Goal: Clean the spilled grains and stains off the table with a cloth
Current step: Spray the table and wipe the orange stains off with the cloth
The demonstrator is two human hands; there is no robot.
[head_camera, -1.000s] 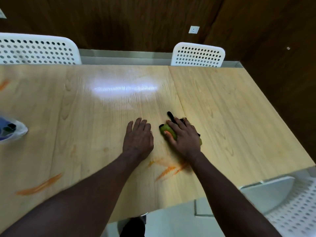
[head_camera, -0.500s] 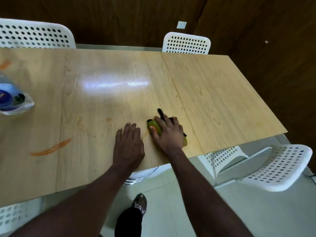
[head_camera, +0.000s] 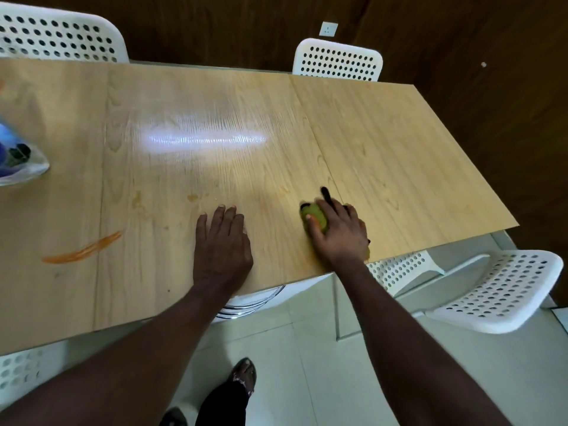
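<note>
My right hand (head_camera: 339, 233) presses a green cloth with black edging (head_camera: 313, 215) flat on the light wooden table (head_camera: 399, 155), near its front edge. Most of the cloth is hidden under the palm. My left hand (head_camera: 222, 247) lies flat on the table to the left of it, fingers together, holding nothing. An orange smear (head_camera: 83, 249) streaks the table at the left. Fainter orange spots (head_camera: 193, 197) sit just beyond my left hand. I see no loose grains.
A clear plastic bag with blue contents (head_camera: 17, 158) lies at the table's left edge. White perforated chairs stand at the far left (head_camera: 58, 35), far middle (head_camera: 338, 61) and near right (head_camera: 504, 290). My foot (head_camera: 244, 375) is on the pale tiled floor.
The orange streaks that lay between my wrists a second ago are gone from the table. My right hand with the cloth has drawn back toward the front edge and shifted right, away from my left hand.
</note>
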